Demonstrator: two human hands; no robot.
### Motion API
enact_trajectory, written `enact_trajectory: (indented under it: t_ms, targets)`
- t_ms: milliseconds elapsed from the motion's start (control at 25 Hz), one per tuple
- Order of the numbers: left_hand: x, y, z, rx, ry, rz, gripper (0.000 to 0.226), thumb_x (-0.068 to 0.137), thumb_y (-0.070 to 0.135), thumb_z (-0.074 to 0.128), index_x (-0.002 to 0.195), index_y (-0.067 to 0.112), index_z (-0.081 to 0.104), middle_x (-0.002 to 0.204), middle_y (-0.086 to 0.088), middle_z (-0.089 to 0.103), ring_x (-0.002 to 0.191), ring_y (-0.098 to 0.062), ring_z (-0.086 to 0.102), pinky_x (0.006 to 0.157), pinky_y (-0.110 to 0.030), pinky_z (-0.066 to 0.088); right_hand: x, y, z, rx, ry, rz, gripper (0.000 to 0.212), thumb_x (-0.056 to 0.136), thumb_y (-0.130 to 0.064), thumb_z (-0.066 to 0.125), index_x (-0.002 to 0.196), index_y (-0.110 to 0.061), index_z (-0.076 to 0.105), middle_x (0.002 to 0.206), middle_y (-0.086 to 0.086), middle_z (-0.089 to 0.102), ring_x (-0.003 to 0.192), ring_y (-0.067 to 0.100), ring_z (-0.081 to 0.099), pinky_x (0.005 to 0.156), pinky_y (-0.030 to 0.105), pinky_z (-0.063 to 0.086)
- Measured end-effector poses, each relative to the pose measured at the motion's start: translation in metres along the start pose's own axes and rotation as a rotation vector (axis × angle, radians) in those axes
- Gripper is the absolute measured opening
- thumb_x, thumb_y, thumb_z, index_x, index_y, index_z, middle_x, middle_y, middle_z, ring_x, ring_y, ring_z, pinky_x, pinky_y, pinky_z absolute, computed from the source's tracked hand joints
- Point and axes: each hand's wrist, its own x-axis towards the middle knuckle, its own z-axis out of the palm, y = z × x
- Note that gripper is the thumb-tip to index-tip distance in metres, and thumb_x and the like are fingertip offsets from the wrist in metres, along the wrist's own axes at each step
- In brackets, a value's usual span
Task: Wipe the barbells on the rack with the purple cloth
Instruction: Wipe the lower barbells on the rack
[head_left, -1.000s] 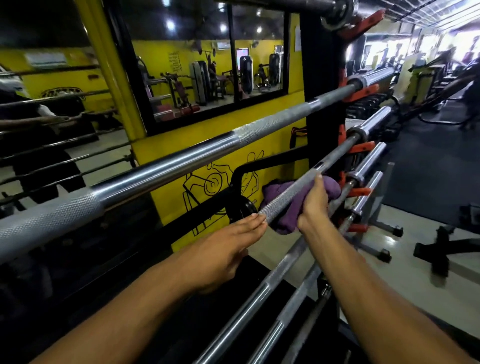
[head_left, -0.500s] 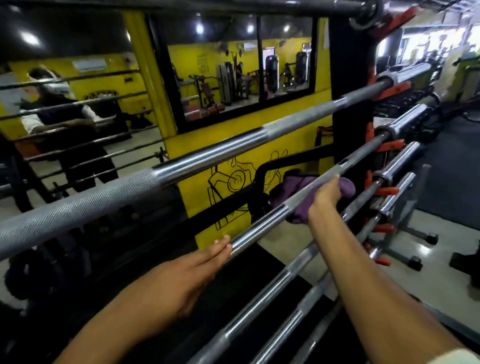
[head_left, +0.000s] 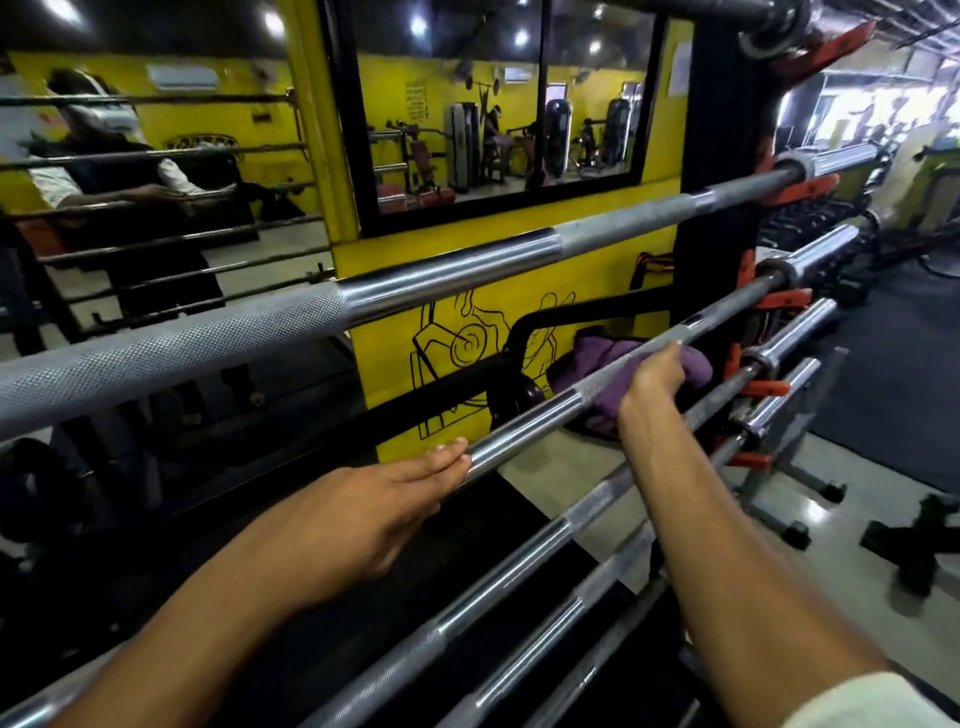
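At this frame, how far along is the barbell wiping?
Done: cannot tell; no bar shows clear signs of wiping. In hand: the right hand grips the purple cloth around the second barbell; the left hand rests flat on it. Left: the lower barbells, untouched by either hand.

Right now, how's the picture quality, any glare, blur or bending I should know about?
Head view: the wide lens bows the top barbell and the edges; ceiling lights leave bright glare streaks on the chrome; the window area at far right is washed out; the mirror reflection at left is smeared; the hands, right and left, and purple cloth stay fairly sharp.
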Motion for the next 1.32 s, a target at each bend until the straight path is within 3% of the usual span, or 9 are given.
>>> enact_trajectory:
  t_ms: [80,280,360,480,680,840,1040,1200,1320]
  targets:
    - [0.001,-0.001,0.0,-0.003,-0.014,-0.003,0.056,0.1,0.042,0.025,0.155,0.035,0.031,0.161,0.028,0.017,0.142,0.009,0.028,0.112,-0.027,0.04,-0.019,0.022,0.002,0.017,-0.056,0.016,0.051,0.108,-0.047,0.03,0.081,-0.009,0.051,0.077,0.009,0.054,0.085,0.031,0.062,0.071,0.034,0.053]
    - [0.001,0.0,0.002,0.014,-0.026,-0.028,0.056,0.099,0.044,0.024,0.155,0.04,0.027,0.159,0.031,0.014,0.142,0.011,0.025,0.108,-0.03,0.047,-0.015,0.02,-0.005,0.078,-0.033,0.029,0.03,0.098,-0.043,0.045,0.092,-0.016,0.054,0.091,0.002,0.06,0.09,0.026,0.063,0.062,0.027,0.043]
    - [0.0,0.001,0.0,0.04,-0.002,-0.024,0.054,0.102,0.038,0.03,0.155,0.043,0.022,0.157,0.035,0.009,0.141,0.01,0.025,0.103,-0.031,0.05,-0.021,0.01,-0.009,0.141,-0.041,0.022,0.035,0.103,-0.04,0.04,0.078,-0.018,0.049,0.087,0.003,0.06,0.087,0.023,0.056,0.058,0.025,0.043]
    - [-0.027,0.009,-0.011,0.134,-0.004,-0.052,0.063,0.098,0.025,0.044,0.154,0.044,0.022,0.159,0.031,0.01,0.141,0.004,0.033,0.1,-0.03,0.053,-0.054,0.018,-0.014,0.18,-0.118,0.065,0.05,0.106,-0.049,0.03,0.075,-0.015,0.048,0.089,0.013,0.062,0.072,0.026,0.056,0.078,0.032,0.048]
    - [-0.113,0.014,-0.036,0.128,0.068,-0.109,0.058,0.088,0.022,0.041,0.145,0.03,0.05,0.153,0.015,0.044,0.135,0.003,0.043,0.109,-0.011,0.031,-0.106,0.047,-0.009,0.267,-0.182,0.144,0.059,0.105,-0.053,0.03,0.078,-0.004,0.051,0.067,0.018,0.06,0.071,0.039,0.059,0.044,0.019,0.047]
    - [-0.117,0.01,-0.029,-0.032,0.147,-0.142,0.047,0.105,0.047,0.027,0.142,0.035,0.053,0.149,0.023,0.044,0.135,0.007,0.042,0.111,-0.012,0.032,-0.197,0.119,0.01,0.366,-0.202,0.249,0.048,0.101,-0.063,0.035,0.09,-0.022,0.057,0.1,0.01,0.067,0.089,0.028,0.066,0.092,0.036,0.054]
    - [-0.12,0.009,-0.027,-0.025,0.162,-0.186,0.049,0.095,0.036,0.035,0.142,0.039,0.048,0.148,0.029,0.042,0.135,0.014,0.035,0.111,-0.011,0.03,-0.153,0.109,0.013,0.364,-0.104,0.079,0.044,0.101,-0.059,0.037,0.1,-0.021,0.059,0.105,0.009,0.068,0.099,0.027,0.066,0.094,0.033,0.052]
    - [-0.117,0.008,-0.025,-0.024,0.164,-0.201,0.048,0.098,0.021,0.055,0.141,0.041,0.051,0.147,0.032,0.04,0.135,0.014,0.034,0.113,-0.021,0.036,-0.086,0.072,0.016,0.19,0.082,-0.059,0.032,0.105,-0.046,0.038,0.093,-0.02,0.053,0.098,0.007,0.064,0.098,0.031,0.066,0.084,0.026,0.053]
    - [-0.116,0.007,-0.026,-0.035,0.186,-0.192,0.044,0.098,0.022,0.059,0.138,0.039,0.056,0.144,0.029,0.046,0.132,0.012,0.041,0.109,-0.026,0.044,-0.138,0.092,0.007,0.179,-0.059,0.062,0.044,0.105,-0.054,0.035,0.1,-0.015,0.055,0.091,0.004,0.064,0.076,0.02,0.063,0.07,0.023,0.051]
